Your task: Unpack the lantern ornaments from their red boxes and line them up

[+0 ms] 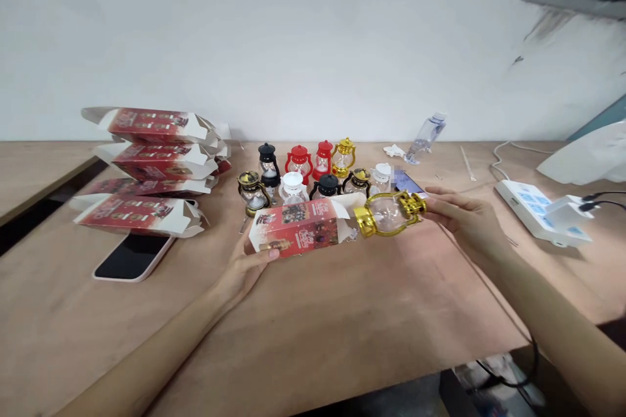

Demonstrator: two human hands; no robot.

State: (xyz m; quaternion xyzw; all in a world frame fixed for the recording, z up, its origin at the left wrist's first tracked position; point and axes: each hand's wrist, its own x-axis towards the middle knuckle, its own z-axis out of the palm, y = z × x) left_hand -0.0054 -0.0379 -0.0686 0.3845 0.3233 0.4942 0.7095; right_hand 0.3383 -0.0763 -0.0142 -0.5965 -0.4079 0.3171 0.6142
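My left hand (252,267) is closed around a red printed carton (303,228), which lies sideways with its flaps apart on the right end. Between the fingertips of my right hand (454,212) is the top of a gold mini lantern (388,215). The lantern is tilted on its side, its base close to the carton's flapped end. Behind the carton stand several small lanterns, among them a red one (323,159), a black one (268,164), a white one (293,189), a bronze one (253,192) and another gold one (343,158).
Several red cartons (141,214) are piled at left, partly over a phone (132,259). A clear bottle (426,138) leans near the wall. To the right lie a power strip (533,212) with cables and a white bag (587,156). Another phone (407,182) lies behind my right hand.
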